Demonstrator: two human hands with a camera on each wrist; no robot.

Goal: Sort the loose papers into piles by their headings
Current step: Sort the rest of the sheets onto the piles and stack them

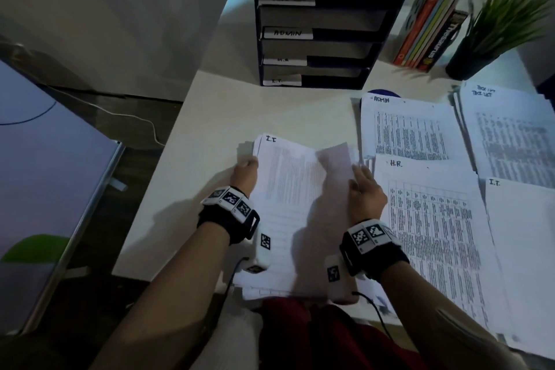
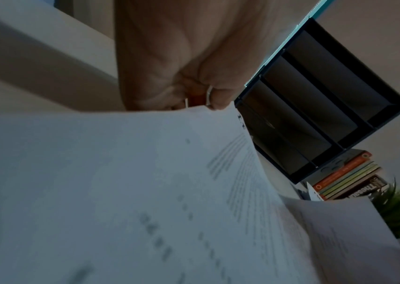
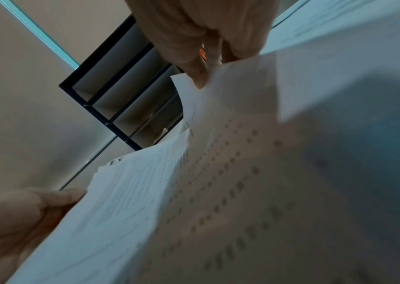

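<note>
The stack of papers the person holds over the table's near edge reads "I.T." at its top-left corner, long axis running away from them. The left hand pinches the stack's left edge; the right hand pinches the top sheet, curling it up. Sorted piles on the right read "ADMIN", "H.R." and "I.T."; the far pile's heading is too blurry. The black tray rack has "ADMIN" and "I.T." tabs, and the top tab is unreadable.
</note>
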